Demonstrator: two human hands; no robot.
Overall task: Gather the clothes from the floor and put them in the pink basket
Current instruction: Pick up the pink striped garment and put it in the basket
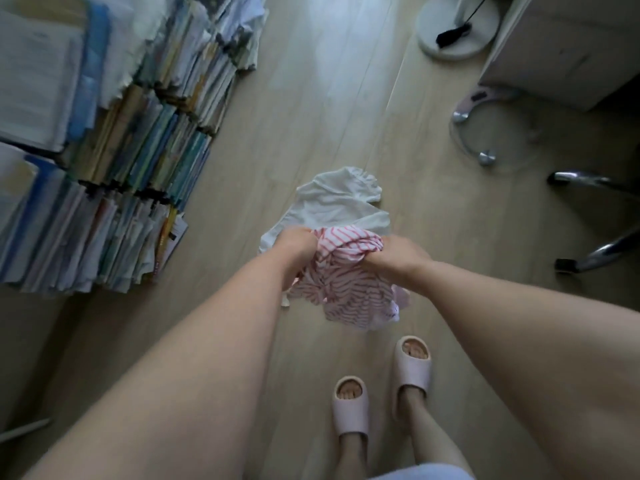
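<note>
A pink-and-white striped garment (349, 289) hangs bunched between my hands above the wooden floor. My left hand (298, 251) grips its left side and my right hand (398, 254) grips its right side, both closed on the cloth. Just beyond it a white garment (336, 202) lies crumpled on the floor, its near edge hidden behind my hands and the striped cloth. I cannot tell whether my left hand also touches it. The pink basket is not in view.
Tall stacks of books and papers (114, 143) fill the left side. At the right stand a glass scale (491, 133), chrome chair legs (595, 216), a white cabinet (571, 46) and a round fan base (457, 26). My slippered feet (381, 386) stand below the clothes.
</note>
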